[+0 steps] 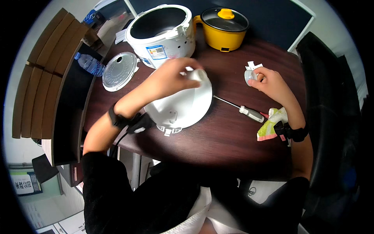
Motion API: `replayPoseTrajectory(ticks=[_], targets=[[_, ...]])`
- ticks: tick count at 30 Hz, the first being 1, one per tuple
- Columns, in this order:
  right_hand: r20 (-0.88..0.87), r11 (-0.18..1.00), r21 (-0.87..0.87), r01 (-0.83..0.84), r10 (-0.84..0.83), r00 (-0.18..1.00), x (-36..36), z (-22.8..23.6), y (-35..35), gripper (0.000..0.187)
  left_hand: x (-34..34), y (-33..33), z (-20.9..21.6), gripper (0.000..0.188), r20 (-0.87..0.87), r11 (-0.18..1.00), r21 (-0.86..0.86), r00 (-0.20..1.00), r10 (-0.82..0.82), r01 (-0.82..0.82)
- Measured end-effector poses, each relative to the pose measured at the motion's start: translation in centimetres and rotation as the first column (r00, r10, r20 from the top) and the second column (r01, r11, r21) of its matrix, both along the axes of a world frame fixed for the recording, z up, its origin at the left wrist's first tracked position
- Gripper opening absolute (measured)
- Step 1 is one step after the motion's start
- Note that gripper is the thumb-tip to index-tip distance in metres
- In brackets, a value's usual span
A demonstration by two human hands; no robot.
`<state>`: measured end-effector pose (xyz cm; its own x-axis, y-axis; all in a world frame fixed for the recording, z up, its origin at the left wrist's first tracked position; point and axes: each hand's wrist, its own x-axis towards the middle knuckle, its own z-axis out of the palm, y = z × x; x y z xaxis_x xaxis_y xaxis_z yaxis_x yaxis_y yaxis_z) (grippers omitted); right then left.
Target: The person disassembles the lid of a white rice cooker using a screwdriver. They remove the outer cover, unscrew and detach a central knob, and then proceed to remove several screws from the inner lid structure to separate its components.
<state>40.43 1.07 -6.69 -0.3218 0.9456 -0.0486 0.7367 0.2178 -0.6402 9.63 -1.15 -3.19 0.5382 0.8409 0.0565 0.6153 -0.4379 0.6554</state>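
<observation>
Under the left hand [171, 78], white lid [183, 105]

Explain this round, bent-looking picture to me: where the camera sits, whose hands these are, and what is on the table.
There is one picture, taken by a wide fisheye camera worn on a person's head and looking down, which is why straight edges curve near the rim. Both bare hands belong to that person. The left hand rests on top of a white cooker lid lying on the dark table. The right hand holds a small white round part. Between them lies a screwdriver, with a crumpled cloth near the right wrist. Farther back stand an open white rice cooker, a yellow pot with a glass lid, a round metal inner lid and a water bottle.
</observation>
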Motion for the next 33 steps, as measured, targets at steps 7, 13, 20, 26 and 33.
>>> replayPoseTrajectory(ticks=[7, 13, 20, 26, 33], targets=[[-0.145, 0.995, 0.061, 0.076, -0.066, 0.987, 3.8, -0.6, 1.1, 0.037, 10.8, 8.8, -5.5, 0.039, -0.083, 0.968, -0.023, 0.965, -0.250, 0.249], [0.007, 0.978, 0.207, -0.001, 0.000, 1.000, 3.4, -1.2, 1.9, 0.042, 14.7, 10.8, -8.8, 0.041, -0.173, 0.944, -0.023, 0.928, -0.328, 0.330], [0.224, 0.958, 0.244, -0.152, 0.097, 0.970, 2.0, -4.2, 2.5, 0.037, 14.3, 11.3, -10.7, 0.051, -0.063, 0.937, -0.123, 0.939, -0.337, 0.328], [0.331, 0.951, 0.239, -0.194, 0.108, 0.937, 1.3, -4.5, 2.3, 0.042, 13.6, 11.1, -9.6, 0.054, 0.128, 0.819, -0.467, 0.943, -0.308, 0.332], [0.125, 0.941, 0.257, -0.221, 0.194, 0.973, 1.8, -5.8, 2.2, 0.031, 13.7, 10.8, -10.5, 0.033, 0.043, 0.894, -0.388, 0.973, -0.225, 0.224]])
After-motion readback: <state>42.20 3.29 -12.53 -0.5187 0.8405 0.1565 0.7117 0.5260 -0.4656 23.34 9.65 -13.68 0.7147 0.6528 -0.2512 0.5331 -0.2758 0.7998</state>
